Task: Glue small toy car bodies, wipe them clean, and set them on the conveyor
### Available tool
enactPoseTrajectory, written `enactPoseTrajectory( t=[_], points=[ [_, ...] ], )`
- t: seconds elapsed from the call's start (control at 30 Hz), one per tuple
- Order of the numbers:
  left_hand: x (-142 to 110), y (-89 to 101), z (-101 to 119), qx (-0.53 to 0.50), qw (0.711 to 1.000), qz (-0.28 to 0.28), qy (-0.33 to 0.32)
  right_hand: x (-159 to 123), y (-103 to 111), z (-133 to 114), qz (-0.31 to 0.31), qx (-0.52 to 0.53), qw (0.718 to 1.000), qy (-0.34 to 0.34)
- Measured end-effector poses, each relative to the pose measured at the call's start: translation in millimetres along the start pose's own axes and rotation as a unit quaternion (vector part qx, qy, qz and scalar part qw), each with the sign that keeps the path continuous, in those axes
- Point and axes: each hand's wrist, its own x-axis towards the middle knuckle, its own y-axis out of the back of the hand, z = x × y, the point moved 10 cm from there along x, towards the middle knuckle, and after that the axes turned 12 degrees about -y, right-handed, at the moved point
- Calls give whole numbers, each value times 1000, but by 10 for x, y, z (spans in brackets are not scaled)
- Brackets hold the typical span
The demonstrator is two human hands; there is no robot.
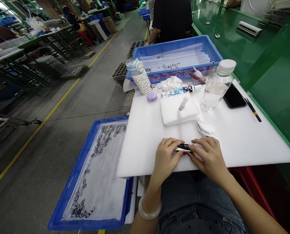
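Between my two hands, near the front edge of the white foam board (pixel 145 139), is a small black-and-white elongated piece (pixel 184 147). My left hand (pixel 166 157) pinches its left end with thumb and fingers. On its right end, the fingertips and thumb of my right hand (pixel 209 156) close in the same way. The fingers cover both ends, so its exact kind does not show. A crumpled white cloth (pixel 205 128) lies just beyond my right hand. Farther back sits a white foam block (pixel 176 113) with a small clear syringe-like piece (pixel 183 104) standing in it.
Behind the block are a glue tube (pixel 176 92), a purple case (pixel 151 97), a dotted bottle (pixel 141 79) and a clear bottle (pixel 217 87). A phone (pixel 234 97) and tweezers (pixel 253 110) lie right. Blue trays (pixel 86 143) hold black rings. A person (pixel 173 19) sits ahead.
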Motion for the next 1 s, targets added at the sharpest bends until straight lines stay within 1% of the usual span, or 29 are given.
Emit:
enactPoseTrajectory(
  t=[0.53, 0.7, 0.77, 0.87, 0.93, 1.0],
  points=[
    [-3, 7, -1, 7, 1000, 1, -1, -6, -5, -24, -5, 3, 1000, 14],
    [-14, 17, 7, 2, 1000, 3, -9, -9, -28, -11, -14, 7, 1000, 7],
    [-29, 23, 28, -18, 999, 7, -26, -14, -44, -3, -21, 13, 1000, 6],
    [-73, 61, 22, -71, 996, 35, -43, -24, -66, 15, -30, 21, 999, 3],
    [-112, 86, -54, -117, 991, 59, -26, -29, -77, 31, -35, 22, 999, -1],
    [-148, 99, -168, -190, 978, 84, 6, -31, -83, 41, -37, 21, 999, -4]
  ],
)
